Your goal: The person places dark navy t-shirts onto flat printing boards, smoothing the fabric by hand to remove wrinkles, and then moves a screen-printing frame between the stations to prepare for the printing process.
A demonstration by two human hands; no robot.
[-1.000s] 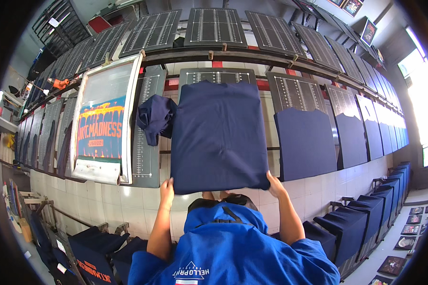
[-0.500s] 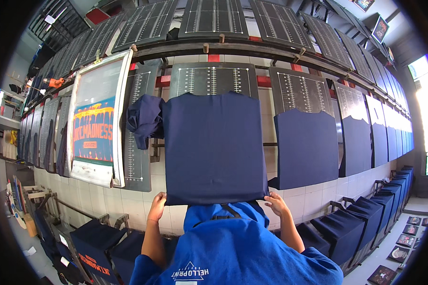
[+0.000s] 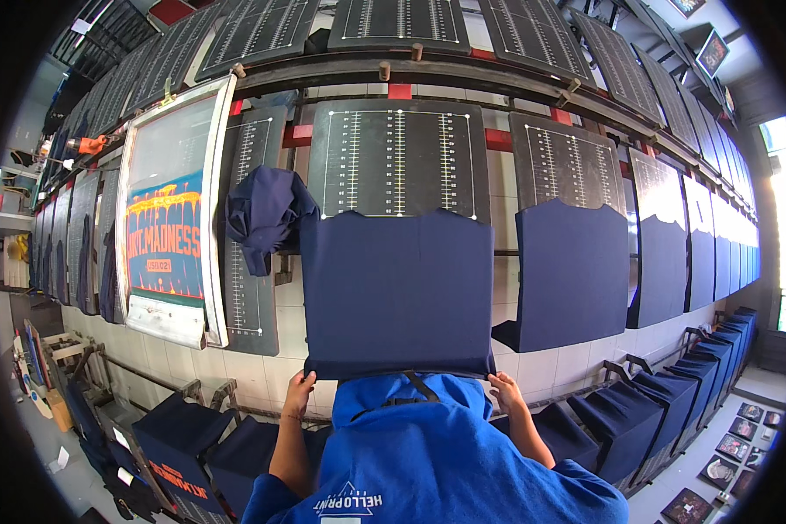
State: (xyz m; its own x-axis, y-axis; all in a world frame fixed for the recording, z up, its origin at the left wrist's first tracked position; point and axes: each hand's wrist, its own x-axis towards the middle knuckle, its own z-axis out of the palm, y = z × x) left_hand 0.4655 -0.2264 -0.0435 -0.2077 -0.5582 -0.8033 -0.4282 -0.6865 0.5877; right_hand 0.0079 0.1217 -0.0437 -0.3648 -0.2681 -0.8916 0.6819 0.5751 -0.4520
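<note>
Navy garment [image 3: 399, 293] lies flat over a dark ruled platen [image 3: 399, 157], lower half covered. Left hand [image 3: 299, 389] pinches the garment's lower left corner; right hand [image 3: 505, 389] pinches the lower right corner, fingers curled on the hem. Left of the grip: framed printing screen [image 3: 168, 223] leaning, bundled navy cloth [image 3: 262, 214] beside it. Right: further navy-covered platen [image 3: 575, 271]. Blue hood [image 3: 410, 410] hides the hem's middle.

Left hand [image 3: 299, 390] and right hand [image 3: 504, 391] grip the bottom corners of a navy garment [image 3: 399, 293] lying flat on a gridded black platen [image 3: 399, 162], upper part of the platen bare. Crumpled navy cloth [image 3: 262, 216] sits just left of it, framed print screen [image 3: 168, 218] further left. Blue hooded top [image 3: 428, 454] fills the lower foreground.
</note>
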